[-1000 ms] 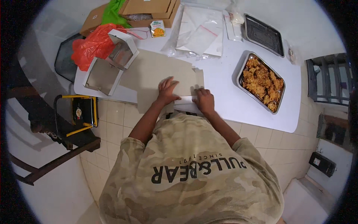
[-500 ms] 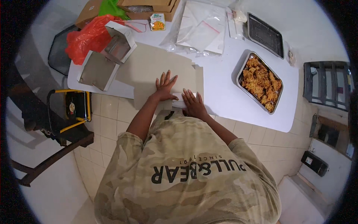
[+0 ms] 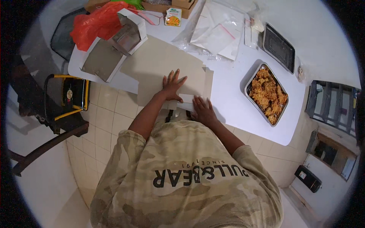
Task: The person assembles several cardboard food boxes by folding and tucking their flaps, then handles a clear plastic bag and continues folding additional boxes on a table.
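A flat grey-brown cardboard sheet (image 3: 157, 57) with cut flaps lies at the table's near edge. My left hand (image 3: 173, 87) rests on it, palm down with the fingers spread. Between my two hands, a narrow flap with a white face (image 3: 185, 98) is folded over at the sheet's near edge. My right hand (image 3: 203, 112) lies on the right end of this flap, its fingers extended close together and the fingertips on the board. The underside of the fold is hidden.
Left of the sheet stand open cardboard boxes (image 3: 102, 60) beside a red plastic bag (image 3: 91, 28). To the right is a metal tray (image 3: 247, 89) of browned fried food. Farther back are a dark tray (image 3: 279, 47), white sheets in clear plastic (image 3: 216, 28) and a small packet (image 3: 173, 17).
The view has turned slightly, shifting the table contents. My right hand has drawn back a little toward me, and more of the white flap shows. My left hand stays on the sheet.
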`<state>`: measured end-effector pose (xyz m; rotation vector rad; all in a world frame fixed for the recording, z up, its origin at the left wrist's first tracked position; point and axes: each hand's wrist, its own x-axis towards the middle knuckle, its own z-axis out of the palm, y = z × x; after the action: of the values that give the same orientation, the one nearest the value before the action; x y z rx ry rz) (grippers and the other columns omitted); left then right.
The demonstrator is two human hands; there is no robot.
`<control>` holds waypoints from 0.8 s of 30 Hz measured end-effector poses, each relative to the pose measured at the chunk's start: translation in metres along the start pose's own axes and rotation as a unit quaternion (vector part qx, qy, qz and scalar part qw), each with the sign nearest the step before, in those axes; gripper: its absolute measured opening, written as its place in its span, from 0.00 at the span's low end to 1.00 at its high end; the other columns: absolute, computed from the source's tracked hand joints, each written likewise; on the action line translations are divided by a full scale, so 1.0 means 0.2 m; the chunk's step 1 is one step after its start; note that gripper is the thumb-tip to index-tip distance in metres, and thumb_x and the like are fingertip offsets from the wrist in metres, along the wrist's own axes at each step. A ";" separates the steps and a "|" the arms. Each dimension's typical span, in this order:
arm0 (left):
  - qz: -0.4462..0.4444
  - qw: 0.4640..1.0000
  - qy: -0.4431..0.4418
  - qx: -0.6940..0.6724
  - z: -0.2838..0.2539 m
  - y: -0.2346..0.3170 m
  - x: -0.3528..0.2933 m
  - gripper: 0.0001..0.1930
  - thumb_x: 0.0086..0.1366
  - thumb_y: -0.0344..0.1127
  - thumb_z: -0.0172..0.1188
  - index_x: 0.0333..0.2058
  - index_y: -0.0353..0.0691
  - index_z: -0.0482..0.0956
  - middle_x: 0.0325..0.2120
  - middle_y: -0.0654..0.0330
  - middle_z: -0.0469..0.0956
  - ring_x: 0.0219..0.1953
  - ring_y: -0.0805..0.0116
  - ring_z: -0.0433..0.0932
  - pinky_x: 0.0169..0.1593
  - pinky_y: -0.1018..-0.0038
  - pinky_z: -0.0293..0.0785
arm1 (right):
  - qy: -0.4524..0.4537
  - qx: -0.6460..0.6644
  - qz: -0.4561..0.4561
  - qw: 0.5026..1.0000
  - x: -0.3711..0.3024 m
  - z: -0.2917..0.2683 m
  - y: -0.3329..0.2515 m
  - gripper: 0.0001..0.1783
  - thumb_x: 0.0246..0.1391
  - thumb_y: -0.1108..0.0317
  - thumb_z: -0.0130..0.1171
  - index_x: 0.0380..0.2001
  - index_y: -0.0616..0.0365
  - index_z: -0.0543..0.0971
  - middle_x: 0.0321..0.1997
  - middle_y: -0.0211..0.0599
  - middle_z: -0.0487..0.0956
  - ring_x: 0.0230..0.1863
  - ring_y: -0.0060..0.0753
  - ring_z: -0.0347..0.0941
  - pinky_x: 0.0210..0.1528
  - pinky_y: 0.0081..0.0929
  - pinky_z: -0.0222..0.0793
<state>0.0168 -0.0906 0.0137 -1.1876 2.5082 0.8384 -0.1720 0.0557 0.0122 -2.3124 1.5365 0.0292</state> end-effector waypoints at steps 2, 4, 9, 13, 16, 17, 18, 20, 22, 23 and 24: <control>-0.006 1.000 -0.009 0.014 -0.02 0.02 0.01 0.62 0.25 0.59 0.69 0.59 0.60 0.39 0.60 0.51 0.24 0.61 0.44 0.26 0.55 0.41 0.32 | -0.010 -0.031 0.009 0.999 0.02 -0.07 0.02 0.36 0.51 0.46 0.40 0.56 0.60 0.54 0.64 0.38 0.46 0.64 0.38 0.43 0.59 0.57 0.30; -0.008 0.999 -0.021 0.029 -0.03 0.03 0.01 0.61 0.27 0.61 0.67 0.59 0.60 0.40 0.60 0.50 0.24 0.61 0.43 0.26 0.56 0.42 0.31 | -0.083 0.001 0.072 0.994 0.08 -0.17 0.02 0.30 0.53 0.47 0.38 0.53 0.56 0.62 0.59 0.39 0.58 0.59 0.40 0.55 0.58 0.60 0.30; -0.018 0.995 0.045 -0.084 0.13 -0.10 0.07 0.50 0.43 0.64 0.56 0.60 0.55 0.38 0.61 0.58 0.24 0.62 0.54 0.24 0.57 0.48 0.24 | 0.119 0.109 0.095 0.982 0.61 -0.41 0.19 0.16 0.48 0.58 0.46 0.39 0.51 0.73 0.39 0.41 0.73 0.43 0.41 0.68 0.51 0.54 0.53; -0.046 0.996 0.008 -0.072 0.05 -0.03 0.06 0.47 0.48 0.60 0.54 0.60 0.51 0.38 0.61 0.59 0.25 0.62 0.55 0.24 0.58 0.48 0.24 | 0.105 -0.026 0.124 0.986 0.78 -0.37 0.28 0.25 0.39 0.64 0.58 0.45 0.51 0.69 0.48 0.36 0.67 0.52 0.39 0.60 0.50 0.54 0.54; -0.054 0.997 -0.020 -0.042 -0.01 0.04 0.03 0.49 0.46 0.59 0.57 0.60 0.51 0.37 0.61 0.58 0.25 0.62 0.55 0.25 0.58 0.48 0.25 | 0.020 -0.078 0.122 0.989 0.83 -0.34 0.33 0.27 0.37 0.62 0.60 0.45 0.46 0.69 0.47 0.33 0.63 0.55 0.36 0.55 0.51 0.68 0.41; -0.061 0.997 -0.009 -0.040 0.00 0.05 0.02 0.50 0.45 0.59 0.58 0.60 0.49 0.37 0.61 0.57 0.25 0.62 0.54 0.25 0.58 0.48 0.26 | 0.011 -0.078 0.138 0.987 0.83 -0.36 0.30 0.26 0.37 0.62 0.60 0.45 0.44 0.69 0.46 0.33 0.64 0.55 0.36 0.56 0.52 0.66 0.41; -0.068 0.997 0.002 -0.037 0.00 0.05 0.02 0.51 0.45 0.58 0.59 0.60 0.47 0.36 0.60 0.55 0.25 0.62 0.54 0.25 0.58 0.48 0.27 | 0.001 -0.079 0.155 0.985 0.83 -0.38 0.28 0.25 0.37 0.62 0.59 0.44 0.43 0.69 0.46 0.34 0.65 0.54 0.35 0.57 0.54 0.63 0.41; -0.072 0.997 -0.003 -0.039 -0.01 0.05 0.03 0.53 0.43 0.59 0.60 0.60 0.46 0.36 0.60 0.54 0.24 0.62 0.54 0.24 0.57 0.47 0.28 | 0.004 -0.080 0.150 0.985 0.81 -0.36 0.28 0.23 0.38 0.62 0.58 0.43 0.45 0.70 0.46 0.34 0.65 0.54 0.34 0.57 0.55 0.62 0.40; -0.073 0.997 -0.008 -0.038 -0.01 0.05 0.04 0.55 0.42 0.59 0.60 0.60 0.45 0.35 0.60 0.52 0.24 0.62 0.53 0.24 0.57 0.47 0.29 | 0.007 -0.081 0.149 0.985 0.77 -0.32 0.27 0.22 0.39 0.63 0.58 0.42 0.47 0.70 0.47 0.35 0.65 0.54 0.33 0.58 0.55 0.62 0.40; -0.075 0.996 0.023 -0.048 0.02 0.05 0.04 0.56 0.42 0.59 0.61 0.59 0.43 0.34 0.60 0.51 0.24 0.62 0.52 0.25 0.57 0.46 0.30 | 0.024 -0.097 0.130 0.986 0.75 -0.29 0.26 0.22 0.42 0.62 0.55 0.44 0.50 0.68 0.50 0.37 0.64 0.55 0.33 0.57 0.56 0.62 0.38; -0.075 0.994 0.053 -0.058 0.04 0.04 0.04 0.57 0.41 0.59 0.62 0.59 0.42 0.33 0.60 0.49 0.24 0.62 0.51 0.25 0.57 0.46 0.31 | 0.041 -0.113 0.113 0.986 0.71 -0.25 0.24 0.23 0.44 0.62 0.53 0.46 0.54 0.67 0.53 0.39 0.62 0.56 0.33 0.56 0.56 0.61 0.36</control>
<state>0.0055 -0.0879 0.0068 -1.4751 2.4411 0.9157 -0.1669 -0.1024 0.0143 -2.3199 1.9199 0.1769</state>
